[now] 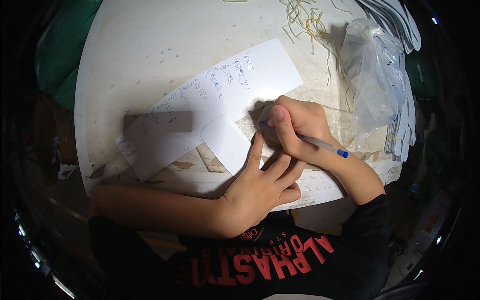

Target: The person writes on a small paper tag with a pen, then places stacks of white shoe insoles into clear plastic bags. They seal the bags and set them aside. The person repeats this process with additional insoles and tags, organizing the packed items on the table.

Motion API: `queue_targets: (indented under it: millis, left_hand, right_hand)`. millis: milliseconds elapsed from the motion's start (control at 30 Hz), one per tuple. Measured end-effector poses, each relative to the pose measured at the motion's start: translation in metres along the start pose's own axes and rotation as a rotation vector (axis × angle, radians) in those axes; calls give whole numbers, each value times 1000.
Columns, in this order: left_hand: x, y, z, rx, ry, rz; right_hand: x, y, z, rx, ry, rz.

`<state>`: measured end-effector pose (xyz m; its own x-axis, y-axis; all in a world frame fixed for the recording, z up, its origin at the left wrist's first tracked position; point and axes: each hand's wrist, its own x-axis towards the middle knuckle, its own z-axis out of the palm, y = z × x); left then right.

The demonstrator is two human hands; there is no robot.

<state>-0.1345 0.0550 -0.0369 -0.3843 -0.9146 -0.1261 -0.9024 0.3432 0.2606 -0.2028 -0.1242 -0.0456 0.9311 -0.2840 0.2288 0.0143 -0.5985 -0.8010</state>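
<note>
My right hand (305, 122) grips a ballpoint pen (322, 144) with a clear barrel and a blue end. The pen's tip rests near a small shaded piece of card or paper (269, 134), partly hidden by my fingers. With fingers spread, my left hand (262, 180) lies flat beside it, its index fingertip close to the pen tip. A white card with rounded corners (227, 142) sits just left of my left hand. It overlaps a long white sheet (272, 62) that lies slantwise and carries columns of blue handwriting.
The worn white table (130, 50) has a curved, peeling near edge. At the right stands a knotted clear plastic bag (372, 70) beside stacks of pale cut pieces (395, 132). Loose strings and a yellow rubber band (315, 27) lie at the back. A green bundle (62, 50) is at the far left.
</note>
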Motion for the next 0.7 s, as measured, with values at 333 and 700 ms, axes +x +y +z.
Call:
queue_targets:
  millis: [333, 700]
  left_hand:
    - [0, 0, -5, 44, -67, 4]
    - [0, 0, -6, 47, -70, 10]
  right_hand:
    - [0, -4, -5, -59, -49, 92]
    - [-1, -4, -4, -42, -15, 103]
